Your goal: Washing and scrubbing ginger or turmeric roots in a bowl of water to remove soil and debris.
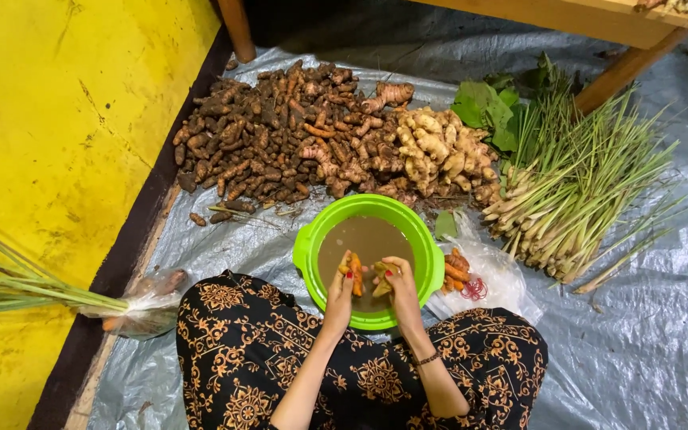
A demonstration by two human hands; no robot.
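A grey plastic sheet (pixel 639 350) covers the floor, and on it lie a broad heap of dark turmeric roots (pixel 272 139), a paler pile of ginger (pixel 439 151) and a bundle of lemongrass stalks (pixel 575 199). Nearer the person sits a green basin (pixel 312 239) of muddy brown water, right in front of the patterned skirt (pixel 248 350).

Both hands work over the basin. The left hand (pixel 339 288) is curled around an orange root (pixel 356 273), gripping it upright just above the water. The right hand (pixel 401 285) is partly closed on a smaller yellowish piece (pixel 381 280), pinched between thumb and fingers.

To do the rubbing well, it seems best to keep the pieces low over the basin so drips fall back in, turning each root so that every knob gets wiped.

The murky water hides whatever lies at the bottom. A clear bag (pixel 479 275) beside the basin holds cleaned orange roots (pixel 455 271), partly covered. What the right hand holds, whether root or tool, is hard to make out.
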